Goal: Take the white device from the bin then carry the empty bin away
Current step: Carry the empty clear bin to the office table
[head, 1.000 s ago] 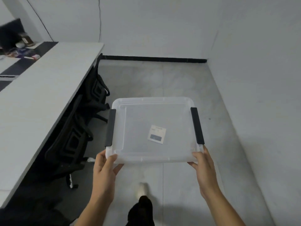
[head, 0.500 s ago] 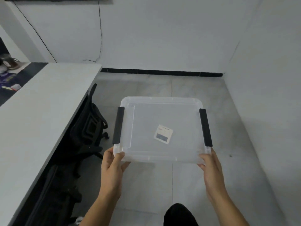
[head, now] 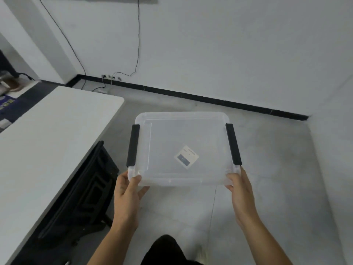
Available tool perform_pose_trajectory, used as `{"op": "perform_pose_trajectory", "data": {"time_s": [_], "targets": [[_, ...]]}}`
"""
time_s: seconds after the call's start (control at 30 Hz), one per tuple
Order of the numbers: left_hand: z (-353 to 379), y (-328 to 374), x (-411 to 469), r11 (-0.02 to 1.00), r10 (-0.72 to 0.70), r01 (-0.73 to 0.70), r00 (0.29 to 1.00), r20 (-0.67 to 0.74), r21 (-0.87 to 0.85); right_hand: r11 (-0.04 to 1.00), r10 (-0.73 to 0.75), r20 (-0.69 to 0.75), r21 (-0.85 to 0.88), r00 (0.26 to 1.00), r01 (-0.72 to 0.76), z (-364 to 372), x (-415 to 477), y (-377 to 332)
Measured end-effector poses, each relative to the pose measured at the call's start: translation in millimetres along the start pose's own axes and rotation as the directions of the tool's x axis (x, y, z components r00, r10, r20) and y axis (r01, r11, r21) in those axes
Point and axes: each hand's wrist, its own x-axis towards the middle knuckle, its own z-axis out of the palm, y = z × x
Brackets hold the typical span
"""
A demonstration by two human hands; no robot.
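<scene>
I hold a clear plastic bin [head: 168,142] level in front of me, above the grey floor. It has a black latch on each side and a small label [head: 186,158] showing through its base. Nothing else shows inside it. My left hand [head: 127,190] grips its near left corner, thumb over the rim. My right hand [head: 241,190] grips the near right corner. The white device is not in view.
A long white table [head: 47,142] runs along my left, with a black office chair [head: 89,190] tucked under its edge. White walls with a black baseboard [head: 210,98] close the room ahead and to the right. Cables and sockets [head: 107,79] sit by the far wall.
I have walked forward with the bin held the same way. The view has tilted up, showing more wall, the sockets and the table's far end nearer.
</scene>
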Motion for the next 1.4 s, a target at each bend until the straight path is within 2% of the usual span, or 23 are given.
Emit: {"op": "perform_pose_trajectory", "data": {"time_s": [0.27,0.47,0.57,0.7,0.77,0.9,0.97,1.03,1.1,1.2,1.33,1.4], "targets": [[79,26,209,0.997,-0.008,-0.005,0.984,-0.176,-0.073,0.993,-0.002,0.159,-0.115,0.987,0.02,131,223,-60],[142,85,380,0.992,-0.003,-0.022,0.979,-0.202,-0.123,0.982,-0.017,0.19,-0.181,0.982,0.052,236,372,-129],[170,123,450,0.993,0.001,-0.025,0.979,-0.203,-0.117,0.985,-0.026,0.206,-0.16,0.978,0.06,283,438,-160],[187,156,552,0.994,0.013,-0.04,0.968,-0.251,-0.104,0.99,-0.02,0.239,-0.129,0.971,0.052,361,522,-186],[190,160,644,0.994,0.016,-0.052,0.936,-0.351,-0.096,0.986,0.013,0.341,-0.159,0.94,0.044,439,602,-195],[190,175,686,0.992,0.003,-0.057,0.904,-0.427,-0.114,0.982,0.037,0.432,-0.184,0.901,0.048,488,636,-198],[187,191,741,0.989,-0.02,-0.062,0.845,-0.535,-0.136,0.967,0.114,0.502,-0.254,0.857,0.02,552,689,-210],[182,218,776,0.985,-0.04,-0.074,0.777,-0.628,-0.154,0.947,0.149,0.584,-0.315,0.798,0.054,616,721,-231],[166,237,803,0.977,-0.05,-0.113,0.704,-0.709,-0.181,0.931,0.156,0.687,-0.343,0.709,0.127,680,745,-249],[142,256,825,0.957,-0.104,-0.17,0.553,-0.827,-0.234,0.878,0.225,0.797,-0.415,0.56,0.238,772,763,-260],[99,257,849,0.919,-0.181,-0.276,0.34,-0.923,-0.282,0.805,0.33,0.877,-0.454,0.348,0.382,887,751,-261],[73,255,865,0.895,-0.217,-0.332,0.256,-0.942,-0.297,0.791,0.352,0.9,-0.432,0.255,0.434,942,739,-249]]}}
